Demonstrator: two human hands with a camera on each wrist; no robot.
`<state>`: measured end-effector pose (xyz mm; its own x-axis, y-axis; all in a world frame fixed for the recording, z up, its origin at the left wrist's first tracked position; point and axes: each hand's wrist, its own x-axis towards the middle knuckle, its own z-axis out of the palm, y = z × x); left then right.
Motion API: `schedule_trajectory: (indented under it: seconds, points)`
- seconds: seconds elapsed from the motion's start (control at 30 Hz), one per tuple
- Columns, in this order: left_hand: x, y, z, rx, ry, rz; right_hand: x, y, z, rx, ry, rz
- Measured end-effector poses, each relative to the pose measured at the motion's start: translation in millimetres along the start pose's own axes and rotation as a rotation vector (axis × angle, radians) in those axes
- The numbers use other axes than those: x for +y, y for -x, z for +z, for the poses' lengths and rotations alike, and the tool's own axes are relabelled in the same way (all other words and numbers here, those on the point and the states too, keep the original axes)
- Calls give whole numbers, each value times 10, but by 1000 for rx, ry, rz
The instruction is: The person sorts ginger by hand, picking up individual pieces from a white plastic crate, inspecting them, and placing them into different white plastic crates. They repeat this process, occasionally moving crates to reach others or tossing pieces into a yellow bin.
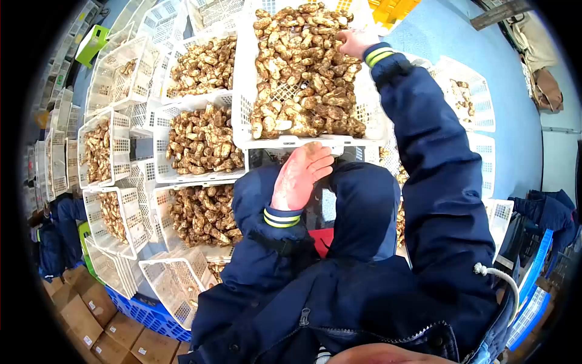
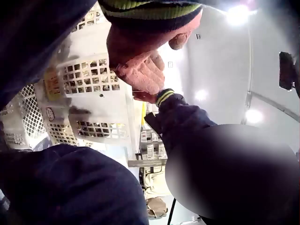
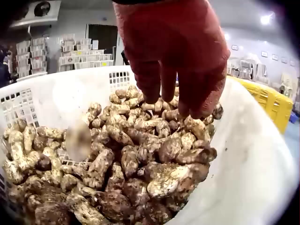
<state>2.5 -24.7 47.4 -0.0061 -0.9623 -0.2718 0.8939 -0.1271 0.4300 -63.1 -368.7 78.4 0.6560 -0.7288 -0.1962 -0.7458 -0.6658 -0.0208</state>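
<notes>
A white plastic crate (image 1: 242,115) full of brown-and-cream mushrooms (image 1: 303,67) stands directly in front of the person. My right hand (image 1: 356,42) reaches over the crate's far right part, its fingers pointing down with the tips right at the mushrooms. Seen from the right wrist, these fingers (image 3: 150,86) hang nearly straight, slightly apart, over the heap. Below the crate's near rim, my left hand (image 1: 303,173) is held above the lap with its fingers extended and nothing in it. The left wrist view shows that hand (image 2: 140,61) beside the crate's slotted wall (image 2: 89,77).
More crates of mushrooms stand at the left, among them a middle crate (image 1: 203,141) and a tilted one (image 1: 176,285). Another white crate (image 1: 467,97) is at the right. A yellow crate (image 1: 394,11) sits beyond the main one. Cardboard boxes (image 1: 121,330) lie at lower left.
</notes>
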Motion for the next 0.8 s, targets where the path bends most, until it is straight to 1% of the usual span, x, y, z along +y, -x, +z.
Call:
schedule_trajectory:
  seconds: [0.03, 0.07, 0.1, 0.13, 0.17, 0.2, 0.23, 0.3, 0.33, 0.37, 0.4, 0.43, 0.47, 0.5, 0.57, 0.6, 0.63, 0.67, 0.7, 0.73, 0.77, 0.8]
  points:
    - [21, -13, 26, 71, 20, -23, -130, -53, 14, -65, 94, -24]
    - [48, -38, 33, 108, 12, -55, -262, -32, 74, -41, 360, 17]
    - [80, -56, 64, 145, 5, -87, -243, -168, 285, -27, 354, 6]
    - [94, -37, 113, 167, -13, -66, -147, -266, 447, -66, 322, 18]
    - [98, -53, 67, 171, -7, -62, -171, -279, 479, -106, 290, 27]
    - [85, -66, 15, 143, 19, -57, -225, -293, 528, -23, 350, 46]
    - [65, -65, -13, 114, 46, -55, -241, -295, 543, -33, 350, 86]
    - [57, -43, 18, 126, 29, -23, -244, -314, 574, -74, 482, -43]
    - [61, -47, 23, 127, 26, -22, -316, -258, 429, -190, 490, 41]
    - [70, -46, 22, 130, 20, -21, -228, -322, 509, -27, 419, -52]
    - [65, -46, 18, 151, -48, -7, -179, -290, 470, 37, 282, 17]
    - [61, -53, -38, 122, -30, -12, -264, -71, 189, 97, 143, 92]
    - [30, -40, -96, 62, 8, 18, -340, 133, -94, 99, 38, 136]
    - [17, -36, -124, -3, 45, 52, -278, 211, -258, 24, -189, 125]
    - [1, -34, -135, -17, 23, 61, 43, 321, -147, -25, -1370, 50]
    - [-4, -41, -135, -28, 19, 63, 24, 521, -261, 25, -1466, 45]
    - [-4, -32, -112, -38, 15, 60, 107, 676, -285, -30, -1638, 21]
    - [-19, -32, -89, 5, 20, 19, 156, 813, -271, -67, -1730, -22]
    - [-41, -14, -72, -2, -23, 41, 199, 957, -254, -104, -1824, -68]
    - [-54, -17, -64, -42, -84, 41, 154, 1143, -271, -49, -1854, -56]
    - [-70, -27, -51, -81, -145, 46, 126, 1307, -225, -13, -2034, -85]
    - [-72, -19, 22, -83, -152, 45, 129, 1368, -202, -135, -2096, -287]
